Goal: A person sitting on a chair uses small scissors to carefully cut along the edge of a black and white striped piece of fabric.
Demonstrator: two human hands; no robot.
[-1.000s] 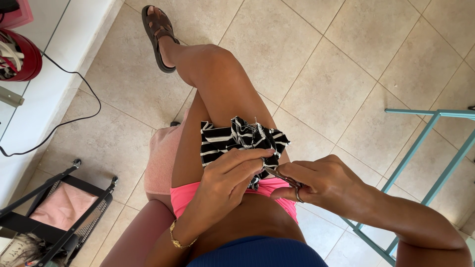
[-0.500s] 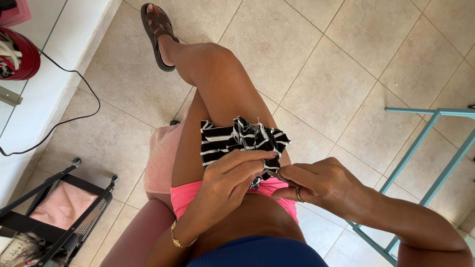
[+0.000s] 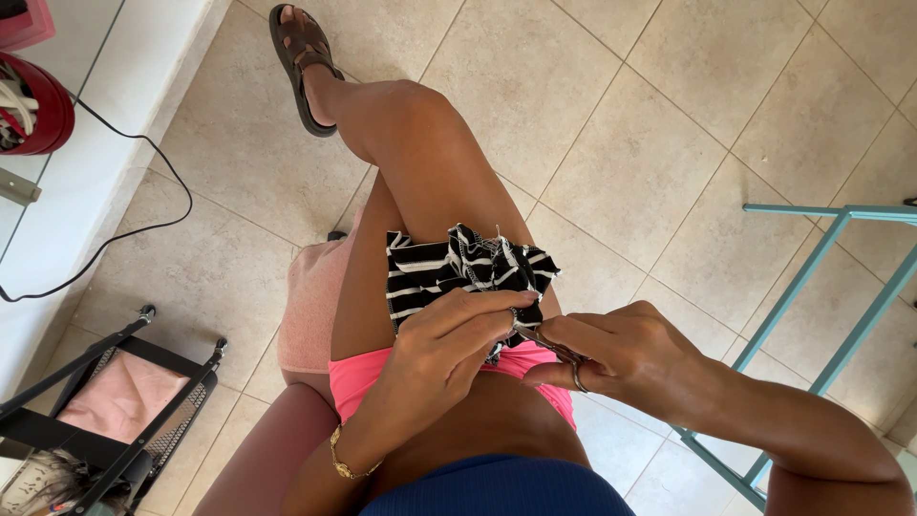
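While the person sits with one leg stretched across the tiled floor (image 3: 669,143), both hands meet over the lap at a bunched piece of black-and-white striped fabric (image 3: 449,272). This fabric lies on the thigh, just above the hem of bright pink shorts (image 3: 368,373). The left hand (image 3: 444,349) curls over the near edge of the cloth, its fingers (image 3: 478,306) bent and drawn close together, thumb and forefinger nearly closed in a pinch at the cloth's edge. A gold bracelet (image 3: 344,463) circles the left wrist. The right hand (image 3: 626,349) is closed around a small pair of metal scissors (image 3: 549,344), one finger through a ring handle (image 3: 579,377); the tips point toward the left fingertips and the fabric. How far the blades stand apart cannot be told.

Surroundings: a brown sandal (image 3: 301,62) is worn on the outstretched foot at the top. A pink cushioned seat (image 3: 310,306) shows beside the thigh. To the left runs a white ledge (image 3: 86,162), with a black cable (image 3: 143,191) trailing over it onto the tiles and a red round container (image 3: 43,110) at its upper end. A black wire-mesh cart (image 3: 143,420) holding pink cloth (image 3: 119,397) stands at lower left. A teal metal frame (image 3: 812,287) stands at right. No package labels or signs can be made out.
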